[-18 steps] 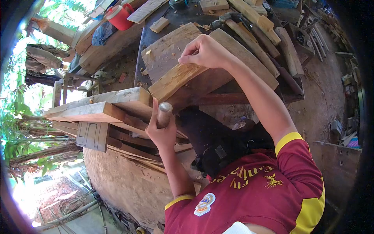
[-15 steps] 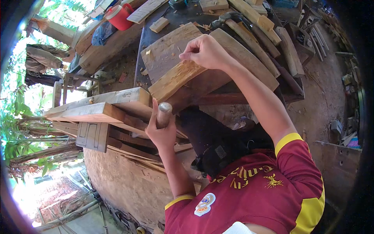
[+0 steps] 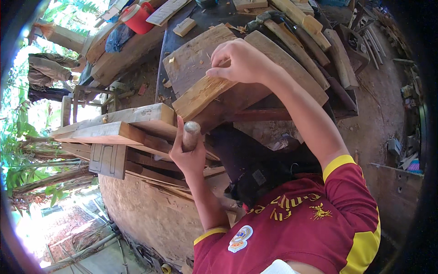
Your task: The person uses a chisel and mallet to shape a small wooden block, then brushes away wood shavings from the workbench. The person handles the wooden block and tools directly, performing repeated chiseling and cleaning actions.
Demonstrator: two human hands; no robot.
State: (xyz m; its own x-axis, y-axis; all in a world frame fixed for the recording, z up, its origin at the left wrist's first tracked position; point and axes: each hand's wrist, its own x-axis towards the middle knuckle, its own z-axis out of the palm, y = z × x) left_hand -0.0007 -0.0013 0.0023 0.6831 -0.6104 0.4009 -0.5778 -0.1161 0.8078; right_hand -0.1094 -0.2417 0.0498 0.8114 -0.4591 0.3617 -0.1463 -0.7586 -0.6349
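My left hand (image 3: 188, 159) is closed around a cylindrical tool handle (image 3: 191, 129) with a rounded, greyish end facing up; its working end is hidden. One finger points up along the handle, close to the near corner of a thick wooden piece (image 3: 197, 98). That piece has a rough, chipped top edge. Over its far end hangs my right hand (image 3: 244, 61), fingers curled, with a gap between thumb and forefinger and nothing visible in it. A broad flat board (image 3: 194, 52) scattered with wood chips lies just beyond.
Thick timber beams (image 3: 150, 114) extend left of my left hand. A hammer (image 3: 262, 20) and several wood lengths lie on the dark table (image 3: 178, 41) at the far right. A red jug (image 3: 137, 20) and blue plastic bag (image 3: 119, 39) stand at the far left.
The thumb and fingers of my right hand have parted from a pinch, and the hand has shifted slightly. My left hand still holds the handle in nearly the same place.
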